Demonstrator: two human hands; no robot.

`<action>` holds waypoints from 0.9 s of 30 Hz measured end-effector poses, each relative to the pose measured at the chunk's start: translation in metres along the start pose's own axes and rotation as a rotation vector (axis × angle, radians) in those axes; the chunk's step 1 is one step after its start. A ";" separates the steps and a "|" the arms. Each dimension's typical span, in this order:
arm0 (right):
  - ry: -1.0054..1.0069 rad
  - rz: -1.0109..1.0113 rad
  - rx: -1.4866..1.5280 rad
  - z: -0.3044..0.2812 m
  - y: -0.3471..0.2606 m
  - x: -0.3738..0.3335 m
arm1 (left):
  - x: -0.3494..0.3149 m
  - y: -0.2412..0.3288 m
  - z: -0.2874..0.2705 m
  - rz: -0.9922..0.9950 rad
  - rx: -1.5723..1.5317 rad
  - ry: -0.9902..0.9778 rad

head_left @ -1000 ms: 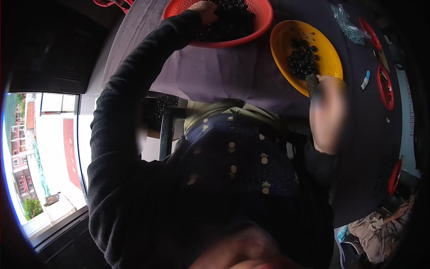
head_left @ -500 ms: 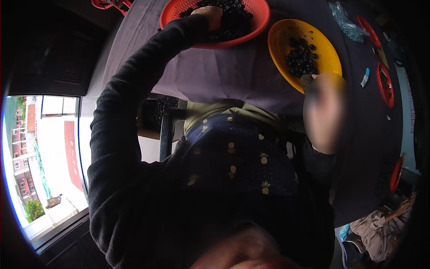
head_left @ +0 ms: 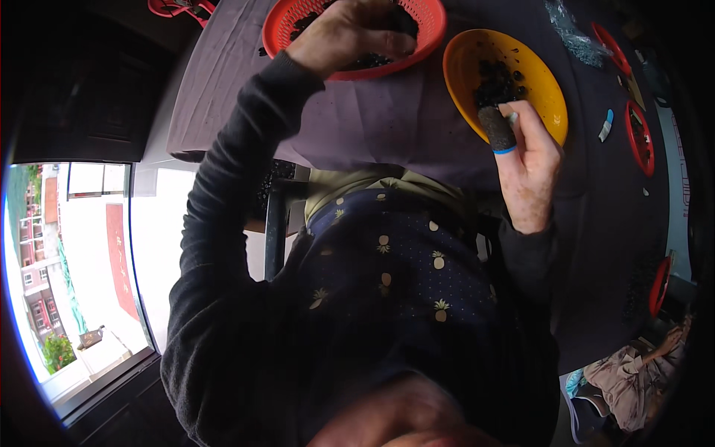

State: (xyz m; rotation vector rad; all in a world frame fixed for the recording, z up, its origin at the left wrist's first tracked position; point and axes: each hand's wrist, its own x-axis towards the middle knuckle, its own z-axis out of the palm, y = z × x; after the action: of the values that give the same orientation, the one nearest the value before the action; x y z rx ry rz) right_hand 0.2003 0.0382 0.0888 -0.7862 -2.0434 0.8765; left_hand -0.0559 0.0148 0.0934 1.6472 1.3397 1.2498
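Observation:
A red perforated basket holds many small black pieces at the far edge of view. Over its near left side is my left hand, its fingers curled and partly cut off by the top edge; what lies in them is hidden. To the right, a yellow bowl contains a smaller heap of round black pieces. My right hand is at the bowl's near rim, thumb and bent fingers closed together. A dark sleeve with a blue edge covers its thumb. Anything pinched there is too small to make out.
A purple-grey cloth covers the table. Along its right side are a clear plastic bag, a blue and white item and several red baskets. Another person's arm shows at lower right.
My left hand has drawn back from inside the red basket toward its near side. My right hand, blurred before, has turned and now shows its covered thumb beside the yellow bowl.

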 end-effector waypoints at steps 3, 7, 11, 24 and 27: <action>-0.001 -0.143 0.124 0.016 0.004 0.012 | -0.024 0.011 0.016 -0.104 -0.426 -0.066; -0.131 -0.283 0.236 0.026 -0.009 0.016 | -0.042 0.014 0.024 -0.151 -0.671 -0.185; -0.187 -0.399 0.250 0.030 -0.019 0.021 | -0.046 0.015 0.028 -0.150 -0.807 -0.274; -0.001 -0.862 -0.118 0.038 -0.003 0.026 | -0.062 0.004 0.048 -0.129 -1.220 -0.244; 0.114 -0.897 -0.137 0.043 -0.008 0.022 | -0.067 0.008 0.058 -0.141 -1.226 -0.175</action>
State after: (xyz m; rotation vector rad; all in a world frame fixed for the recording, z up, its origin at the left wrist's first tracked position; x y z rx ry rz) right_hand 0.1518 0.0368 0.0838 0.0622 -2.0513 0.1751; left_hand 0.0000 -0.0472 0.0642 0.7257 0.3465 1.3543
